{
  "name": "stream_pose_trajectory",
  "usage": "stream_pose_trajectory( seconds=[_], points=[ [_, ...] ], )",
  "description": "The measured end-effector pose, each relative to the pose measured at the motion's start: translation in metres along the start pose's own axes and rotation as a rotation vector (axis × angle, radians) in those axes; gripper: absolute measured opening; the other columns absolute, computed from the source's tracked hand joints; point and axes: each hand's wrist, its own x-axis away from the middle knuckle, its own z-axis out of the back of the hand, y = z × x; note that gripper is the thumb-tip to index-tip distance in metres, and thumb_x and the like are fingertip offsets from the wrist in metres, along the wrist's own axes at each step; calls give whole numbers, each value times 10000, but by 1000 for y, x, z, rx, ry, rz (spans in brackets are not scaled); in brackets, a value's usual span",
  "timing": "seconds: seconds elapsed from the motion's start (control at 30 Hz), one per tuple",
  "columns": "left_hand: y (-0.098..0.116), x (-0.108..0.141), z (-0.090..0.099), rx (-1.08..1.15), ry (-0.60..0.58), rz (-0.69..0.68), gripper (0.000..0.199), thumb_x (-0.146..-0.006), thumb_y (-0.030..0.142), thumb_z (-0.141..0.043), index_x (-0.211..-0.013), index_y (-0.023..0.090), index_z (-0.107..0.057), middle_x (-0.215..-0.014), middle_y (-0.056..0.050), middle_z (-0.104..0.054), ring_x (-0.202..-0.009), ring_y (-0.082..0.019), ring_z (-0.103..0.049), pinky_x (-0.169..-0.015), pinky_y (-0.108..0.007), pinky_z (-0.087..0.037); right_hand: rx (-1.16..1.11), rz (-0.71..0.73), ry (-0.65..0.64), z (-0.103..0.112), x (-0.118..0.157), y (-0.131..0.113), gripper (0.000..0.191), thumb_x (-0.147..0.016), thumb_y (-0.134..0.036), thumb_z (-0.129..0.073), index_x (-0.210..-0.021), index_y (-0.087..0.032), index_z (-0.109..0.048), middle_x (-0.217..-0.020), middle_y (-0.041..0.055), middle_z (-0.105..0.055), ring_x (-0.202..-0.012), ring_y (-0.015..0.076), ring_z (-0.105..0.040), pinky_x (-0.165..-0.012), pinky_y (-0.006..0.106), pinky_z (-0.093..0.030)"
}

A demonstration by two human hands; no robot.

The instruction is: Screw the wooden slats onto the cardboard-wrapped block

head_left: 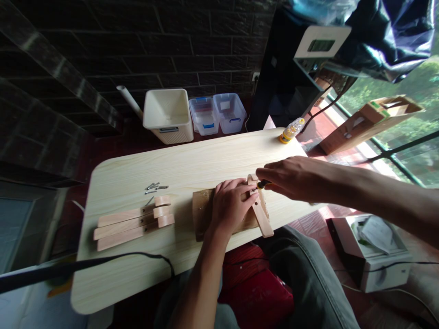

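Observation:
On the table lies a wooden block (202,214), with a flat wooden strip (262,220) set across its right end; the strip has a dark hole and a curved piece at its far end. My left hand (227,205) rests over the block, its thumb and forefinger closed at the strip. A screwdriver (263,184) with a black and yellow handle is gripped in my right hand (286,176). Its tip points left at the strip, close to my left fingertips. Whether a screw sits under the tip is hidden.
Several loose screws (156,186) lie left of the block, near three more wooden strips (126,225) with curved ends. A clear bottle (291,130) with yellow parts stands at the table's (137,171) far right corner. A black cable (130,254) crosses the front left.

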Motion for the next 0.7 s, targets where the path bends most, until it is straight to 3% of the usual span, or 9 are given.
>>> stream_pose_trajectory(
  seconds=[0.17,0.33,0.5,0.7],
  points=[
    [0,0,0,-4,-3,-7,197,-969,387,-723,-1143,350,-808,-1316,-2,-754,-1202,-254,-667,-1092,-472,-481,1,-74,-25,-1,-3,-5,98,-1028,-201,-574,-1048,-143,-650,-752,50,-700,-561,125,-524,-554,298,-214],
    [1,0,0,-3,14,-10,194,-963,367,-731,-1140,355,-809,-1301,3,-758,-1200,-253,-666,-1097,-469,-476,31,-29,-27,5,0,-7,225,-990,-223,-641,-1196,-132,-625,-896,89,-741,-648,156,-601,-571,296,-238],
    [0,0,0,1,6,-5,184,-964,376,-730,-1126,356,-814,-1301,-4,-759,-1199,-251,-670,-1097,-462,-479,32,17,-7,8,0,-2,132,-1009,-128,-545,-1086,-153,-650,-820,58,-701,-604,135,-555,-573,298,-236],
    [-1,0,-1,-5,10,-8,189,-963,377,-733,-1133,349,-812,-1306,-5,-758,-1198,-257,-670,-1090,-468,-484,25,-24,-3,2,-3,-5,113,-1041,-167,-524,-1048,-143,-635,-776,48,-681,-567,126,-507,-561,306,-211]
  ],
)
